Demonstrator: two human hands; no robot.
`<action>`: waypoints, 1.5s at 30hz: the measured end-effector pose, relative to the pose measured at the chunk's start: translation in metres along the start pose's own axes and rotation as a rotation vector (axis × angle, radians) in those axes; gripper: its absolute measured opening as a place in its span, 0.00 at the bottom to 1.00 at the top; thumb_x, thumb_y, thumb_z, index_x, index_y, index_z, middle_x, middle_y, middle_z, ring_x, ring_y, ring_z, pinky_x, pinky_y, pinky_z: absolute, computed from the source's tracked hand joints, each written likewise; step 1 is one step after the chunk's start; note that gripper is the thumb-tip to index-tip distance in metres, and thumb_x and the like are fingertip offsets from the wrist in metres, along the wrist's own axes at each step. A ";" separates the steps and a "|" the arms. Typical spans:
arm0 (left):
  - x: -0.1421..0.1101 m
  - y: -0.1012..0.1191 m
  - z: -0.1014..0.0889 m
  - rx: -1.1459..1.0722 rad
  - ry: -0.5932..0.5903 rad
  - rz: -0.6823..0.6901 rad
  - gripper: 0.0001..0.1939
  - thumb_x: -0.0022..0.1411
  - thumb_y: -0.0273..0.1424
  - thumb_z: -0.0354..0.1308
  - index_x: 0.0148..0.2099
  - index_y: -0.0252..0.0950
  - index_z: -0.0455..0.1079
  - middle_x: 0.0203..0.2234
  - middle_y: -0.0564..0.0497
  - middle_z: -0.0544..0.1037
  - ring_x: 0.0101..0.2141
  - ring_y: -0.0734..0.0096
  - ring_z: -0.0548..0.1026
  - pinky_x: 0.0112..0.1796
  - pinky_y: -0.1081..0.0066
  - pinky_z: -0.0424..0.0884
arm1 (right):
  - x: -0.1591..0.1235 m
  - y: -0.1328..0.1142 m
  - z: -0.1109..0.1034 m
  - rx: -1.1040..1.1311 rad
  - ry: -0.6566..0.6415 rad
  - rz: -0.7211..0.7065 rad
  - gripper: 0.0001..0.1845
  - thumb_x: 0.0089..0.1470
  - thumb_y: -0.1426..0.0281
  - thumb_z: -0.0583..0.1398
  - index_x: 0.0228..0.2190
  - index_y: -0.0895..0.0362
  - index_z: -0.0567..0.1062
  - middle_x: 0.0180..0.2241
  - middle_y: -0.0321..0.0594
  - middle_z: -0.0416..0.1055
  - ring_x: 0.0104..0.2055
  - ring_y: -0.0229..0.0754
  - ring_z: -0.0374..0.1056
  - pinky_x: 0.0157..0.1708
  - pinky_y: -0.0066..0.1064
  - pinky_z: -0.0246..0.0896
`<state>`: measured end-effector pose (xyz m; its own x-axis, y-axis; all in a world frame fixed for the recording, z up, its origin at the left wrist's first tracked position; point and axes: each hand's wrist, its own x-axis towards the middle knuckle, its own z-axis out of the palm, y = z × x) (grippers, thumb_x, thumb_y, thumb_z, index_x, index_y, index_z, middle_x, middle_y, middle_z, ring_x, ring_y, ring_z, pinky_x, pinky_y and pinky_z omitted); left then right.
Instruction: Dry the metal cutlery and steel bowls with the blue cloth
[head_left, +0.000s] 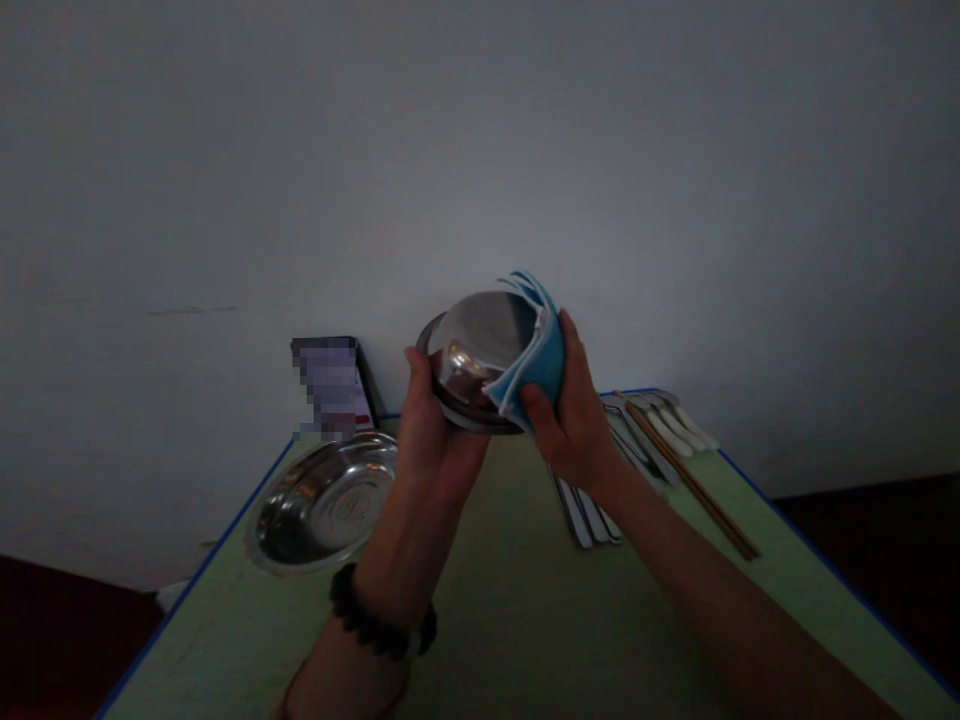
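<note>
Head view: the green table (517, 600), blue along its edges, has a gap between basin (352, 510) and cutlery (574, 520); above this gap, left hand (442, 440) clamps the tilted steel bowl (480, 340), right hand's (574, 420) fingers close on blue cloth (551, 360) against it.

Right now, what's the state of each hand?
Left hand: closed around the edge of the raised metal bowl.
Right hand: holding the blue cloth against it.

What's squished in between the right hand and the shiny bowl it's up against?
A blue cloth with white edging lies between the right hand and the metal bowl, as the head view shows.
</note>
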<state>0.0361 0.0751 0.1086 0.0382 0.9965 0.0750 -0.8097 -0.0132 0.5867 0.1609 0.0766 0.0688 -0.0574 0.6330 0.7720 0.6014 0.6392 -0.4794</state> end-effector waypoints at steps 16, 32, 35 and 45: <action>0.003 -0.012 -0.008 -0.090 -0.011 -0.019 0.27 0.64 0.45 0.37 0.53 0.32 0.64 0.43 0.44 0.76 0.52 0.63 0.66 0.51 0.64 0.63 | 0.000 0.002 0.001 0.020 0.006 0.080 0.35 0.56 0.55 0.46 0.59 0.61 0.43 0.61 0.53 0.45 0.63 0.49 0.43 0.59 0.51 0.42; -0.020 -0.010 0.005 0.489 -0.046 0.074 0.16 0.53 0.43 0.57 0.24 0.35 0.71 0.15 0.56 0.68 0.17 0.80 0.64 0.20 0.78 0.60 | 0.004 -0.019 -0.008 -0.124 0.118 -0.142 0.38 0.49 0.55 0.55 0.56 0.55 0.48 0.60 0.50 0.47 0.62 0.52 0.42 0.57 0.53 0.44; -0.019 -0.004 0.001 0.637 -0.051 0.046 0.19 0.50 0.44 0.59 0.18 0.35 0.66 0.11 0.57 0.64 0.13 0.82 0.58 0.15 0.77 0.53 | 0.006 -0.017 -0.010 -0.078 0.089 -0.108 0.31 0.50 0.57 0.55 0.53 0.55 0.56 0.55 0.48 0.56 0.58 0.51 0.51 0.56 0.50 0.48; -0.001 0.009 -0.013 0.226 -0.045 -0.064 0.18 0.58 0.44 0.50 0.31 0.36 0.72 0.23 0.50 0.77 0.32 0.68 0.76 0.36 0.70 0.71 | 0.008 -0.010 -0.013 0.130 0.094 0.090 0.21 0.56 0.59 0.50 0.50 0.52 0.59 0.50 0.42 0.64 0.51 0.44 0.61 0.50 0.44 0.58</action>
<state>0.0216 0.0751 0.1031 0.1156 0.9912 0.0647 -0.6533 0.0267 0.7566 0.1645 0.0699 0.0854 0.0706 0.6503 0.7564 0.4920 0.6369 -0.5936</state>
